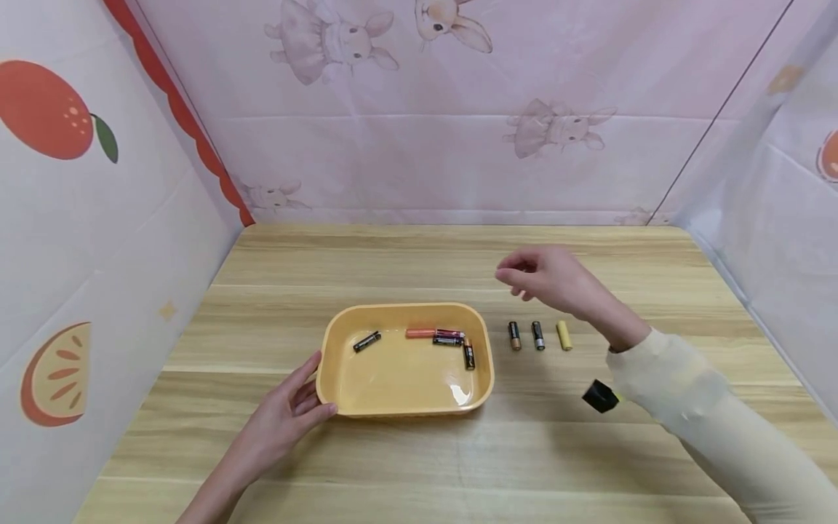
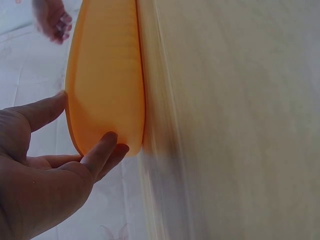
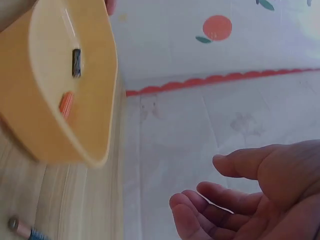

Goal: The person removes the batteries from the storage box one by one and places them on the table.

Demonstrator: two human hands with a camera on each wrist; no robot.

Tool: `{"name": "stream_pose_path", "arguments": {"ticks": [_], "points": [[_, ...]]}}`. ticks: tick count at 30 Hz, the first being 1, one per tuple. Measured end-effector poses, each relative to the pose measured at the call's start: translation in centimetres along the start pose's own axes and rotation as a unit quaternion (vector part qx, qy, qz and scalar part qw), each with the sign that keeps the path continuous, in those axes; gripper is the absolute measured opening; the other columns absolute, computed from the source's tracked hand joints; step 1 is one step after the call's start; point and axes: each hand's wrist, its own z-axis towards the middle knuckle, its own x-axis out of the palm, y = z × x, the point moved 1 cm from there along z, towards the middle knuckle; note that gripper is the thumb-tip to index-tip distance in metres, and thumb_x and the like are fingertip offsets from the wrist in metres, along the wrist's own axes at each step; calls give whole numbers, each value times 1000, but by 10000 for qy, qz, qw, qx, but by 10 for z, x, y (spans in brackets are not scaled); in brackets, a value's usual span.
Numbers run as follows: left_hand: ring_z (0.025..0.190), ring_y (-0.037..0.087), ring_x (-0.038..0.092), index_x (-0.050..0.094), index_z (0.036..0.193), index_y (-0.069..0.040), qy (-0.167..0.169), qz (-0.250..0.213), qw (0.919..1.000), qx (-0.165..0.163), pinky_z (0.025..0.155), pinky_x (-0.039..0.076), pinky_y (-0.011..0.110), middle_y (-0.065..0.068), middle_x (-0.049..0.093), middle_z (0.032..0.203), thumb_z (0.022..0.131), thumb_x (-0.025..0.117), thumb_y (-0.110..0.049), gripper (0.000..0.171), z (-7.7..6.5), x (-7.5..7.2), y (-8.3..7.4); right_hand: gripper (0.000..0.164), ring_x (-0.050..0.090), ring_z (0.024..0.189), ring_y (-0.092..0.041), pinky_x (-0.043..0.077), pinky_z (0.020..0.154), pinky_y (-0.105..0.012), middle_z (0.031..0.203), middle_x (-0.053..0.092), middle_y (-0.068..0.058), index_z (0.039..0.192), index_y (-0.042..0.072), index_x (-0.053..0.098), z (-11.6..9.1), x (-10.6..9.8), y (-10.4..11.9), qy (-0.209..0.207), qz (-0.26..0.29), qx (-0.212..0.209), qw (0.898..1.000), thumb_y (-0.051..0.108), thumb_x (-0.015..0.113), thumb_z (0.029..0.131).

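Note:
A yellow plastic bin (image 1: 406, 309) stands on the wooden table. My left hand (image 1: 281, 422) grips its near left corner, thumb at the rim and fingers against the outer wall, as the left wrist view also shows. Inside the bin, a black battery (image 1: 367, 342) lies at the left; an orange battery (image 1: 420, 333) and several dark ones (image 1: 468, 356) lie toward the right. My right hand (image 1: 546, 280) hovers beyond the bin's far right corner, fingers loosely bent. In the right wrist view, nothing shows between its thumb and fingers.
To the right of the bin, a black-and-copper battery (image 1: 515, 336), a black-and-silver battery (image 1: 538, 336) and a yellow battery (image 1: 564, 335) lie in a row. A small black box (image 1: 599, 396) shows beside the right sleeve. Printed curtains (image 1: 419, 167) enclose the table's back and sides.

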Motion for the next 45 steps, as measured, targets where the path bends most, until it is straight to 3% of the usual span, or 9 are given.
{"name": "stream_pose_path", "arguments": {"ticks": [5, 9, 14, 20, 23, 25, 29, 36, 45], "points": [[137, 43, 49, 19, 162, 4, 0, -28, 10000, 9, 101, 54, 25, 31, 31, 160, 95, 72, 4, 86, 1, 0, -1, 27, 69, 84, -22, 64, 76, -35, 102, 73, -11, 120, -2, 71, 17, 20, 20, 281, 148, -405, 9987, 19, 66, 103], [137, 44, 49, 19, 162, 4, -8, -41, 10000, -1, 100, 54, 25, 32, 31, 160, 95, 71, 4, 86, 2, 1, -1, 23, 70, 84, -29, 63, 72, -35, 96, 73, -10, 117, -1, 73, 31, 42, 28, 549, 105, -638, 9964, 16, 67, 102], [137, 44, 49, 19, 162, 4, -46, -3, 10000, -47, 100, 54, 25, 32, 31, 160, 94, 71, 5, 86, 2, 1, -1, 21, 71, 84, -33, 64, 73, -39, 96, 74, -14, 114, -2, 73, 44, 73, 28, 1013, 42, -580, 9932, 13, 67, 101], [136, 44, 50, 19, 162, 4, -57, 11, 9999, -109, 100, 55, 26, 32, 33, 159, 95, 71, 6, 85, 2, 1, -1, 18, 71, 71, -22, 59, 62, -25, 93, 76, -13, 109, -2, 76, 54, 101, 23, 1356, -336, -702, 9877, 11, 67, 100], [136, 43, 51, 20, 162, 3, -66, -16, 9999, -144, 100, 55, 26, 32, 33, 159, 94, 71, 6, 85, 2, 2, -1, 17, 68, 64, -18, 54, 57, -20, 83, 74, -11, 95, -1, 76, 56, 111, 21, 1503, -389, -769, 9849, 12, 67, 101], [136, 43, 51, 20, 162, 3, -66, -33, 9998, -158, 100, 55, 26, 32, 33, 159, 94, 71, 6, 85, 2, 2, -1, 26, 62, 58, -15, 47, 53, -18, 70, 68, -6, 80, 2, 70, 56, 116, 21, 1566, -521, -800, 9830, 15, 68, 102], [136, 43, 50, 20, 162, 3, -71, -63, 9998, -176, 100, 55, 26, 31, 33, 159, 94, 71, 7, 85, 2, 3, -1, 43, 42, 54, -7, 32, 51, -18, 58, 48, 5, 63, 13, 52, 55, 125, 21, 1498, -1067, -1022, 9776, 20, 70, 102], [136, 43, 50, 21, 162, 3, -135, -36, 9997, -204, 100, 55, 27, 31, 33, 159, 94, 72, 6, 85, 1, 3, -1, 51, 33, 56, -7, 24, 51, -18, 59, 32, 6, 60, 12, 41, 52, 139, 20, 1165, -1534, -1139, 9746, 21, 71, 101], [135, 44, 51, 21, 162, 5, -76, -56, 9999, -69, 99, 55, 27, 33, 34, 158, 93, 72, 7, 85, 0, 3, 0, 44, 43, 61, -12, 35, 50, -21, 67, 49, 0, 62, 10, 52, 49, 153, 16, 1074, -1826, -654, 9751, 22, 72, 99]]}}
